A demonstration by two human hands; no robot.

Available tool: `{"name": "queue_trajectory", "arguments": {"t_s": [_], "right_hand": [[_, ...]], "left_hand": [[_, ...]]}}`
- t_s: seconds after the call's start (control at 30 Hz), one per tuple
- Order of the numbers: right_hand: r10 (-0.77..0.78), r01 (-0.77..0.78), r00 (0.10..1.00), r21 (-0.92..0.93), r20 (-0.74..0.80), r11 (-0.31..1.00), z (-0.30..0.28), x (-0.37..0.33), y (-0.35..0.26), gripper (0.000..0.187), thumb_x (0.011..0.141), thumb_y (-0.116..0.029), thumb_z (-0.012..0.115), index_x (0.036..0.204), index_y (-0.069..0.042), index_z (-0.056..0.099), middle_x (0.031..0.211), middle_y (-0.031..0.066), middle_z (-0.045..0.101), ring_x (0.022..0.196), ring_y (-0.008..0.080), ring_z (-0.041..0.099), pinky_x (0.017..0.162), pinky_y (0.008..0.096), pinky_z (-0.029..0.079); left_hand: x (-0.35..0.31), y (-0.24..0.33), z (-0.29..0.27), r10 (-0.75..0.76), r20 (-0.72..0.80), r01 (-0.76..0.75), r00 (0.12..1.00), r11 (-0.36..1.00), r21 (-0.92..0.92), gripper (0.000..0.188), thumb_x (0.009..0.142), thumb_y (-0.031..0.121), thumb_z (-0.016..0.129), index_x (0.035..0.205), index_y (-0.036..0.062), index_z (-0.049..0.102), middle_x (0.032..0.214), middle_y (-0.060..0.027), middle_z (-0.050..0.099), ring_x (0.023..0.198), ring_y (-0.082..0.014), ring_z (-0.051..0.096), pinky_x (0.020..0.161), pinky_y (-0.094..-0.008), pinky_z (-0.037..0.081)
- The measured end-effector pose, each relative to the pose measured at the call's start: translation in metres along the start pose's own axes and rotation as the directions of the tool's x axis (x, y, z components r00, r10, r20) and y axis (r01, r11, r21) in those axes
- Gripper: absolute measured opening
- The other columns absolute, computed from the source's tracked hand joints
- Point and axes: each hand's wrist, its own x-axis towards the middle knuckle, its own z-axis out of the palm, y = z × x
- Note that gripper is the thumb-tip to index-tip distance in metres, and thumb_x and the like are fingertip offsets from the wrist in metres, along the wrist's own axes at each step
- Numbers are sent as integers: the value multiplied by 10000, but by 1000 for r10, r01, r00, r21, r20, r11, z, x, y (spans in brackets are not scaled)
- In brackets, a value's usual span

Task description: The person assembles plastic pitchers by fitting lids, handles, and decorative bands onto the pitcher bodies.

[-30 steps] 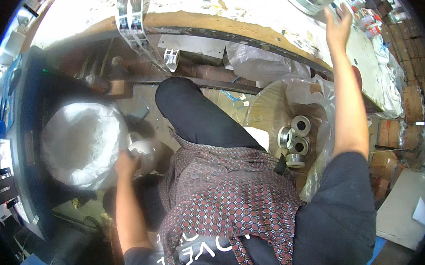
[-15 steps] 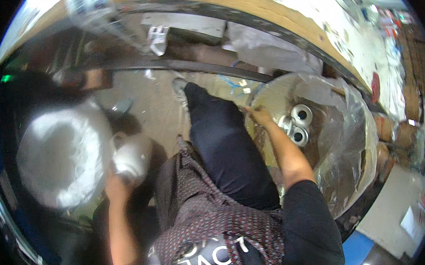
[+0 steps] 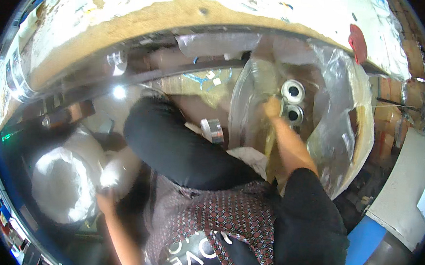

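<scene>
My right hand [image 3: 272, 108] reaches into a large round drum [image 3: 233, 104] lined with clear plastic. Its fingers are closed at the edge of a silver metal part, largely hidden by the hand. Right beside it lie two more silver ring-shaped metal parts [image 3: 292, 91] with dark centre holes. On the other side, my left hand [image 3: 105, 203] is at the lower end of a white, rounded bundle [image 3: 116, 172]; its fingers are blurred, and I cannot make out their grip. Next to that hand stands a container with a white plastic liner [image 3: 66, 186].
A silver cylindrical metal part [image 3: 212, 131] lies beyond my bent leg, near the drum. Across the front runs a worn workbench [image 3: 181, 9] with a red item [image 3: 357, 43] at its edge. A pale box [image 3: 403, 190] stands at the right.
My right hand has moved from the drum's rim inward to the silver parts. The left hand stays by the white bundle. The view has shifted, and my leg has swung left, baring the silver cylindrical part.
</scene>
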Motion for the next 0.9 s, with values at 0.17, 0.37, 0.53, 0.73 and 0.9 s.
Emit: {"name": "queue_trajectory", "arguments": {"t_s": [0.17, 0.37, 0.53, 0.73, 0.9], "right_hand": [[215, -203, 976, 449, 25, 870, -112, -51, 135, 70, 768, -20, 580, 755, 17, 638, 593, 19, 551, 520, 110, 509, 467, 289, 383], [374, -250, 841, 331, -392, 910, -131, -75, 147, 223, 701, -136, 699, 772, 64, 632, 721, 204, 657, 677, 289, 630, 693, 402, 482], [403, -210, 733, 381, -548, 900, -178, -59, 171, 311, 697, -172, 669, 964, -13, 682, 859, 211, 678, 825, 331, 660, 773, 389, 480], [361, -473, 507, 98, -782, 876, -348, -113, 329, 341, 720, -231, 640, 982, -17, 682, 904, 226, 669, 848, 339, 663, 738, 422, 502], [898, -342, 231, 832, -375, 436, -389, -167, 369, 545, 791, -339, 666, 1119, 85, 566, 998, 134, 642, 855, 262, 615, 756, 359, 491]], "left_hand": [[15, 2, -6, -55, -166, 19, 985, 978, -207, 495, 816, 437, 644, 910, -49, 651, 1212, -235, 508, 1107, -340, 507, 953, -391, 376], [36, -4, -6, 73, -75, -92, 994, 952, -292, 420, 811, 400, 656, 895, -11, 672, 1210, -236, 511, 1168, -340, 463, 994, -398, 345], [26, 12, -7, 172, -236, -234, 956, 936, -265, 327, 833, 338, 644, 931, 27, 679, 1224, -232, 501, 1199, -351, 444, 1008, -404, 336], [21, -9, 3, 201, -94, -212, 975, 970, -118, 365, 833, 348, 642, 1031, 42, 664, 1210, -221, 507, 1171, -339, 460, 992, -391, 361], [12, -16, -9, 126, -252, -174, 960, 968, -179, 422, 829, 364, 632, 1097, 38, 632, 1126, -214, 562, 1082, -347, 508, 968, -396, 378]]}}
